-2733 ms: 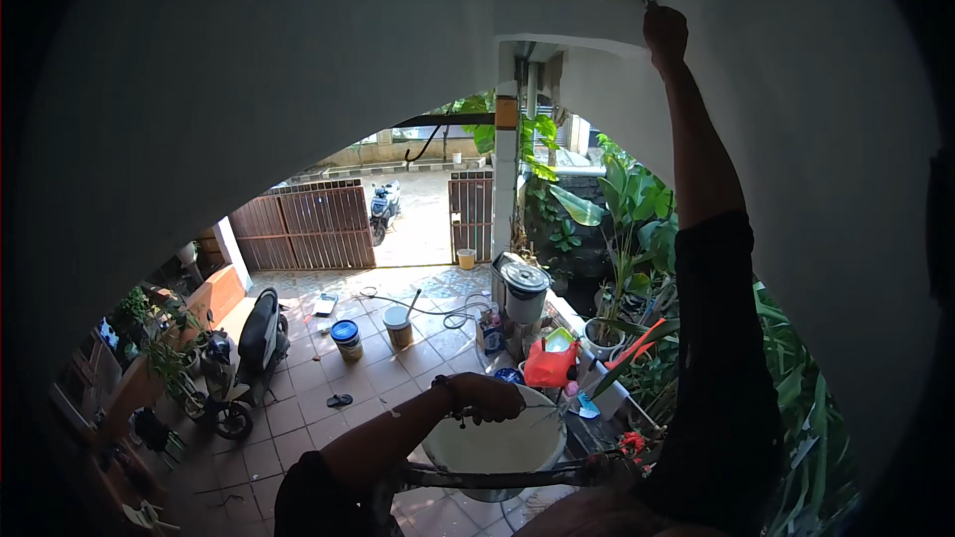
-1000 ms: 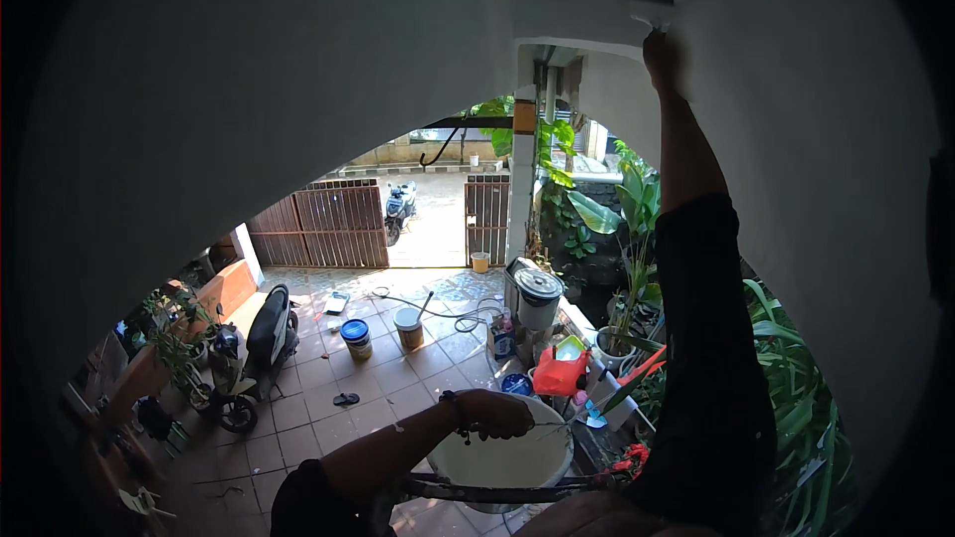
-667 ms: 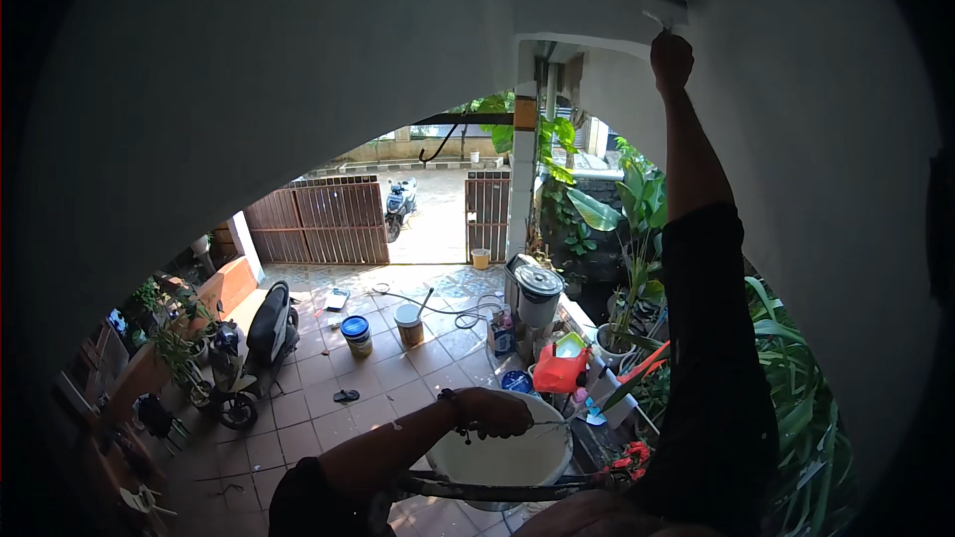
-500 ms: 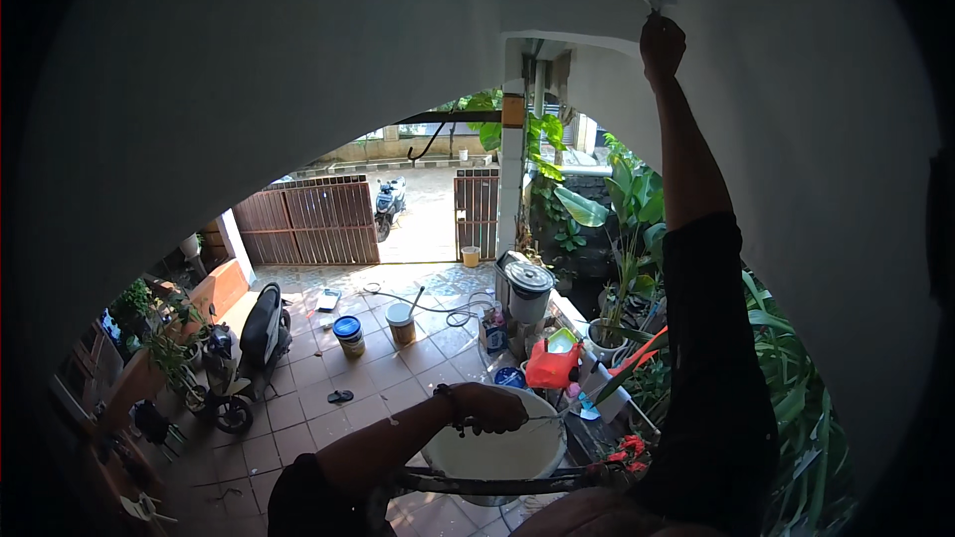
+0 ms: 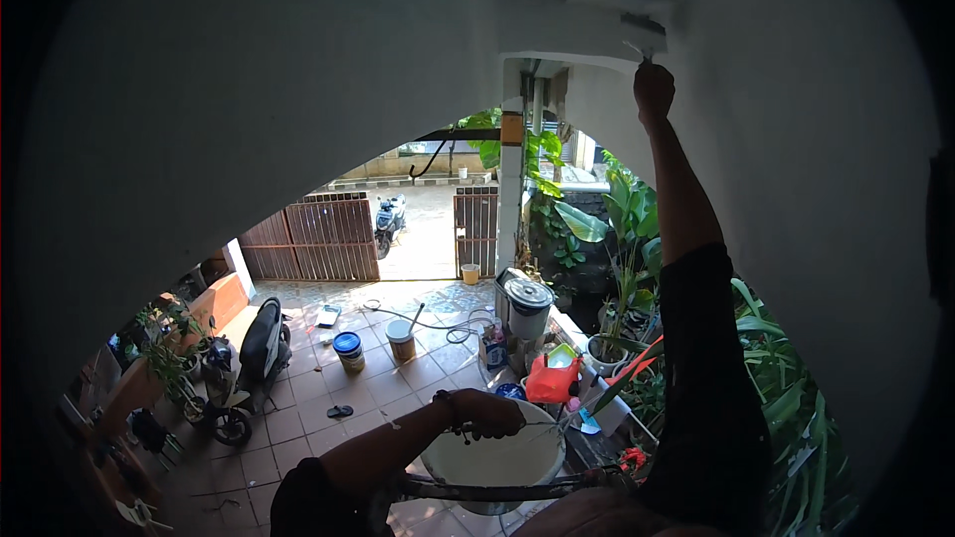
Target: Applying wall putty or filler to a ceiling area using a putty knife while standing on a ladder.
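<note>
High up on the right, my right hand is closed round the handle of a wide-bladed putty knife, its blade against the white surface where wall and ceiling meet. Low in the middle, my left hand is closed over a large white bucket with pale material inside. A thin, pale-smeared tool sticks out to the right from its fingers; its kind is hard to make out. A dark bar crosses in front of the bucket.
Below lies a tiled floor with a blue-lidded tub, another open tub, a sandal and a hose. A parked motorbike stands left. Plants and a red bag are right. White walls slope close overhead.
My right hand has come down a little with the putty knife, along the upper surface. The view has tilted slightly upward. My left hand stays over the bucket.
</note>
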Action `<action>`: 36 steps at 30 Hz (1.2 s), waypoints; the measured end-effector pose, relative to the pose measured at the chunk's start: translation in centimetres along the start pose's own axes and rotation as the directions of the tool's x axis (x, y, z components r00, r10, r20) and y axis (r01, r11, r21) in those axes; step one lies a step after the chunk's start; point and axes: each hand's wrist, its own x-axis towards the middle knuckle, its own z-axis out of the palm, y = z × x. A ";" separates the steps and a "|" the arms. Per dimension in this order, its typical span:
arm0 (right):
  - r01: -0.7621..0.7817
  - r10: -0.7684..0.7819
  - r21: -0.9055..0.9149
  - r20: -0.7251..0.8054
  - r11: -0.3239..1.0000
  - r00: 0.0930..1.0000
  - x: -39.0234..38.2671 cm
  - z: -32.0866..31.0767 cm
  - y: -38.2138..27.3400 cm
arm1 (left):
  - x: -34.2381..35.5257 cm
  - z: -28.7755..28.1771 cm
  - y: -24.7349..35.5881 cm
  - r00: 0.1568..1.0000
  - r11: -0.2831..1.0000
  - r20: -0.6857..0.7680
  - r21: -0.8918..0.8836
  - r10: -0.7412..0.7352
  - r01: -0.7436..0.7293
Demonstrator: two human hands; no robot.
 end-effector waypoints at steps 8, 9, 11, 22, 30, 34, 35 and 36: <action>-0.372 0.318 0.311 0.212 0.874 0.924 7.5 2.4 -0.7 | 0.3 0.3 -0.2 0.999 0.997 -0.034 0.060 -0.043 0.045; -0.375 0.317 0.311 0.222 0.873 0.922 7.0 2.3 -1.1 | 0.1 0.4 -0.2 0.998 0.999 -0.042 0.025 -0.040 0.041; 0.351 -0.350 -0.320 0.062 0.880 0.935 5.9 0.5 -3.5 | -0.4 0.5 0.0 0.998 0.999 -0.055 -0.034 -0.041 0.040; -0.297 0.235 0.747 0.192 0.594 0.953 0.1 -23.5 -13.7 | 1.2 -0.5 -2.4 1.000 1.000 0.022 0.006 0.014 -0.014; -0.126 0.152 0.877 0.061 0.464 0.986 -2.0 -38.7 -16.2 | 2.1 -1.6 -0.6 0.996 0.999 0.090 0.047 -0.007 0.003; -0.067 0.088 0.940 0.040 0.333 0.995 -3.7 -43.3 -17.6 | 2.0 -1.8 -0.9 0.998 0.998 0.066 0.060 -0.019 0.015; -0.066 0.085 0.942 0.040 0.330 0.996 -3.9 -43.6 -17.7 | 1.8 -1.7 -0.9 0.999 0.999 0.049 0.046 -0.006 0.004; -0.029 0.125 0.892 -0.031 0.452 0.992 -4.5 -44.5 -18.6 | 2.1 -1.9 -0.9 0.998 0.996 0.054 0.081 -0.043 0.039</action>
